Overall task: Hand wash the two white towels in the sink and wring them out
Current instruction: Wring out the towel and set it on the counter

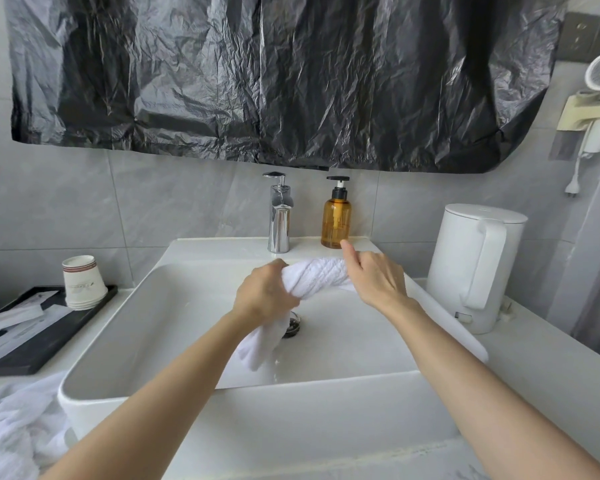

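A white towel is twisted into a tight rope above the white sink. My left hand grips its left end, and a loose tail of towel hangs below that fist over the drain. My right hand holds the right end, with the forefinger sticking out towards the soap bottle. Water drips from the hanging tail into the basin. A second white towel lies crumpled on the counter at the lower left, outside the sink.
A chrome faucet and an amber pump bottle stand on the sink's back ledge. A white kettle is on the right counter. Stacked paper cups sit on a black tray at left. Black plastic sheeting hangs above.
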